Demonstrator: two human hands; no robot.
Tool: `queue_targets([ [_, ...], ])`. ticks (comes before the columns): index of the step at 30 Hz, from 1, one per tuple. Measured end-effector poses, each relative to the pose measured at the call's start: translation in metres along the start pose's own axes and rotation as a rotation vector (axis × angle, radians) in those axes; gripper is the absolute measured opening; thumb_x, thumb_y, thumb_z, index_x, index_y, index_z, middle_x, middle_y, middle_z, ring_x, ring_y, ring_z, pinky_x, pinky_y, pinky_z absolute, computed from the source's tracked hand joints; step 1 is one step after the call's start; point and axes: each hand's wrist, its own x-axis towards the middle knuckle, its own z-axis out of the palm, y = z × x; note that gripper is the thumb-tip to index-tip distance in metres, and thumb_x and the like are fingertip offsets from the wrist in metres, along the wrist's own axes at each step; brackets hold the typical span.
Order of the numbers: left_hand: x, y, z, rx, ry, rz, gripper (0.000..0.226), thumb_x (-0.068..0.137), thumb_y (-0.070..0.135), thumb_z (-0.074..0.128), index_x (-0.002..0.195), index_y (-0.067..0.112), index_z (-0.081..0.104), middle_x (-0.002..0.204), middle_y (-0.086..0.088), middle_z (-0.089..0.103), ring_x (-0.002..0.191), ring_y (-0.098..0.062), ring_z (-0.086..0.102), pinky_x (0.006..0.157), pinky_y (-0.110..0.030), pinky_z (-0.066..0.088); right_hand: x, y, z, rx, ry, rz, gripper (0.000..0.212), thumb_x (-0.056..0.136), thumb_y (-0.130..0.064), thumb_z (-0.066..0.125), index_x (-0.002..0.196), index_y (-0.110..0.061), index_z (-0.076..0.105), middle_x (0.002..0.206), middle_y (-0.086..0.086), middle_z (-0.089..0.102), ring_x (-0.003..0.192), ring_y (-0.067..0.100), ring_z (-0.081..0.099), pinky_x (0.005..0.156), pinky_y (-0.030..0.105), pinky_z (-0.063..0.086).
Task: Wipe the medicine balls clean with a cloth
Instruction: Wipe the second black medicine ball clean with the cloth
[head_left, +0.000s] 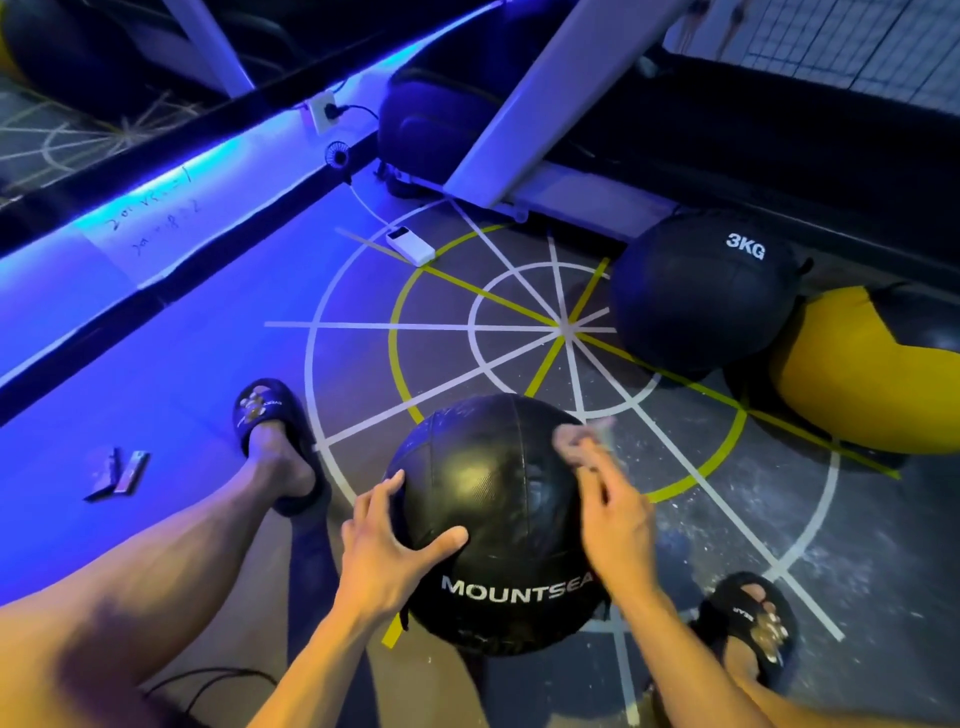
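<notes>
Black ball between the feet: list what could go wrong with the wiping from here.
1. The ball is round and steadied only by the left hand with spread fingers; a hard wipe may roll it toward the 3KG ball.
2. The right hand pinches only a small blurred bit of cloth, so it may slip out.
3. Pale specks on the floor may stick to the ball.

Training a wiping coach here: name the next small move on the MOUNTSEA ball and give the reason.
Probably sweep the right hand across the top of the MOUNTSEA ball. Its fingers are blurred at the ball's upper right and seem to pinch something pale, likely the cloth, while the left hand rests spread on the near side, steadying it.
</notes>
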Motion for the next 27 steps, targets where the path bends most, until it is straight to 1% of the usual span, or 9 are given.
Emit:
queue_targets([
  [2, 0.000, -0.001, -0.001, -0.019, 0.005, -0.014, 0.127, 0.044, 0.093, 0.071, 0.152, 0.034, 0.038, 0.140, 0.013, 0.040, 0.133, -0.017, 0.032, 0.112, -0.039, 0.034, 0.013, 0.013, -0.008, 0.071, 0.045, 0.298, 0.034, 0.107, -0.024, 0.047, 0.119, -0.050, 0.065, 0.108, 0.004, 0.075, 0.088, 0.017, 0.063, 0.074, 0.034, 0.046],
  [5, -0.003, 0.003, 0.004, -0.002, -0.003, -0.002, 0.124, 0.047, 0.088, 0.076, 0.152, 0.033, 0.037, 0.138, 0.011, 0.039, 0.129, -0.018, 0.031, 0.112, -0.041, 0.034, 0.017, 0.005, -0.007, 0.106, 0.108, 0.418, 0.031, 0.106, -0.018, 0.048, 0.121, -0.032, 0.072, 0.117, 0.003, 0.073, 0.095, 0.026, 0.065, 0.082, 0.037, 0.048],
  [8, -0.004, 0.007, 0.009, -0.003, -0.007, 0.012, 0.124, 0.047, 0.090, 0.075, 0.151, 0.036, 0.036, 0.136, 0.013, 0.037, 0.124, -0.014, 0.027, 0.111, -0.042, 0.035, 0.005, -0.037, 0.021, -0.018, 0.089, 0.097, 0.027, 0.103, -0.021, 0.054, 0.122, -0.026, 0.072, 0.120, 0.006, 0.073, 0.102, 0.030, 0.069, 0.086, 0.037, 0.054],
  [11, -0.001, 0.005, 0.007, 0.041, -0.019, 0.015, 0.124, 0.046, 0.092, 0.072, 0.151, 0.036, 0.035, 0.138, 0.013, 0.036, 0.123, -0.013, 0.027, 0.110, -0.045, 0.038, -0.009, -0.061, 0.041, -0.074, -0.193, -0.488, 0.036, 0.098, -0.010, 0.048, 0.127, -0.015, 0.069, 0.133, 0.002, 0.067, 0.125, 0.015, 0.059, 0.109, 0.028, 0.045],
  [13, -0.003, 0.005, 0.006, 0.023, -0.015, 0.012, 0.126, 0.043, 0.095, 0.069, 0.151, 0.039, 0.036, 0.138, 0.014, 0.036, 0.123, -0.013, 0.027, 0.109, -0.045, 0.039, 0.002, -0.053, 0.025, -0.072, -0.221, -0.604, 0.043, 0.095, -0.003, 0.050, 0.129, -0.021, 0.068, 0.137, -0.006, 0.064, 0.133, 0.004, 0.052, 0.113, 0.026, 0.041],
  [16, -0.002, 0.004, 0.008, 0.001, 0.016, 0.003, 0.130, 0.037, 0.102, 0.063, 0.149, 0.041, 0.038, 0.137, 0.019, 0.037, 0.123, -0.013, 0.028, 0.111, -0.044, 0.038, 0.027, -0.004, -0.017, -0.035, -0.061, -0.075, 0.052, 0.101, -0.005, 0.053, 0.106, -0.055, 0.066, 0.107, -0.017, 0.073, 0.095, -0.009, 0.065, 0.081, 0.014, 0.051],
  [20, -0.005, 0.006, 0.015, -0.022, 0.012, 0.000, 0.130, 0.037, 0.103, 0.062, 0.150, 0.042, 0.038, 0.139, 0.019, 0.036, 0.124, -0.016, 0.028, 0.113, -0.044, 0.036, 0.018, 0.047, -0.028, -0.077, -0.039, 0.386, 0.036, 0.107, -0.026, 0.048, 0.121, -0.054, 0.065, 0.100, 0.005, 0.077, 0.092, 0.029, 0.068, 0.085, 0.047, 0.056],
  [23, -0.005, 0.012, 0.016, 0.007, 0.005, 0.001, 0.132, 0.036, 0.104, 0.059, 0.151, 0.042, 0.037, 0.138, 0.019, 0.034, 0.124, -0.015, 0.026, 0.111, -0.042, 0.035, 0.019, 0.022, -0.014, 0.019, 0.084, 0.363, 0.029, 0.106, -0.037, 0.049, 0.122, -0.041, 0.072, 0.072, 0.004, 0.068, 0.082, 0.031, 0.064, 0.080, 0.043, 0.052],
  [27, -0.004, 0.018, 0.019, 0.041, 0.014, 0.020, 0.130, 0.037, 0.104, 0.060, 0.150, 0.041, 0.039, 0.137, 0.021, 0.034, 0.123, -0.013, 0.026, 0.111, -0.041, 0.036, 0.035, -0.017, -0.010, -0.100, 0.069, -0.031, 0.020, 0.102, -0.032, 0.056, 0.106, -0.031, 0.076, 0.087, -0.016, 0.061, 0.094, 0.014, 0.053, 0.079, 0.034, 0.043],
])
